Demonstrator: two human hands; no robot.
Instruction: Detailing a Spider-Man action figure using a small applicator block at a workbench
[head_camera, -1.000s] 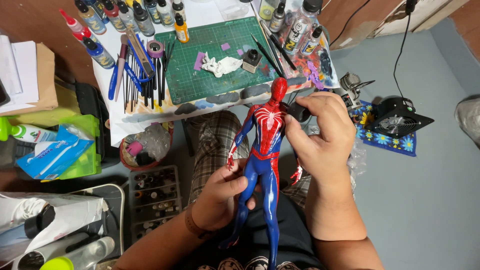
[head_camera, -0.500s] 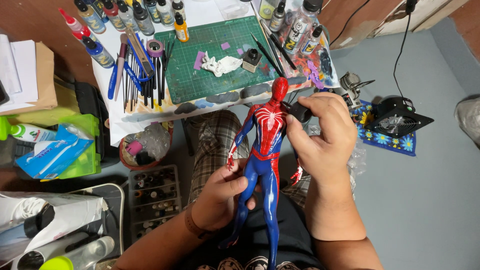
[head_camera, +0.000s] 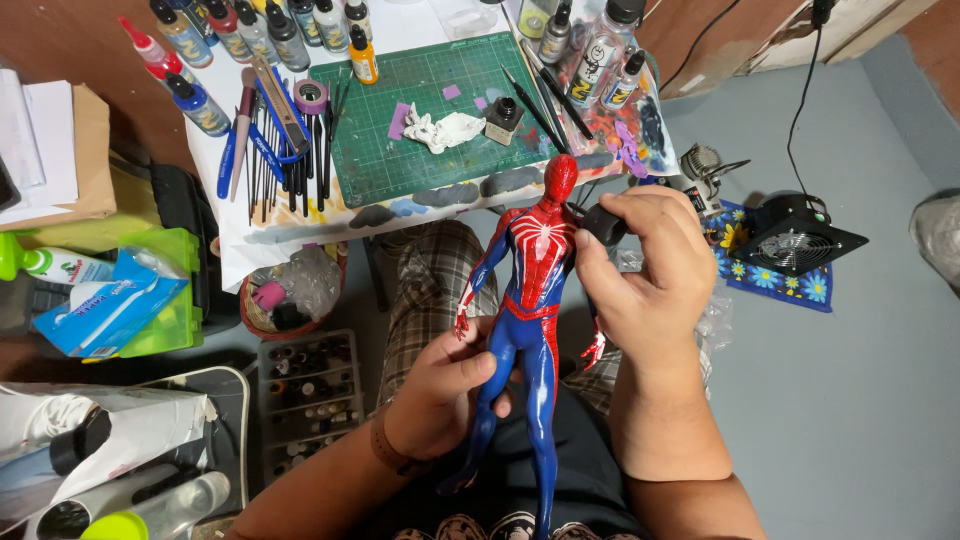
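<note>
The left hand (head_camera: 440, 385) is wrapped around the thighs of a red-and-blue plastic action figure (head_camera: 530, 300) held over the person's lap. The right hand (head_camera: 640, 270) pinches a small black block (head_camera: 604, 224) at its shoulder. Pressing too hard there could twist an arm joint or slip the figure loose. Its long axis runs feet-near, head-far, toward the green cutting mat (head_camera: 430, 120).

Left hand (head_camera: 445, 385): grips the red-and-blue figure (head_camera: 530, 300) by its thighs.
Right hand (head_camera: 645, 275): holds a small black object (head_camera: 603, 226) against the figure's shoulder.
Green cutting mat (head_camera: 400, 150): on the bench's near edge, above the figure's head.
</note>
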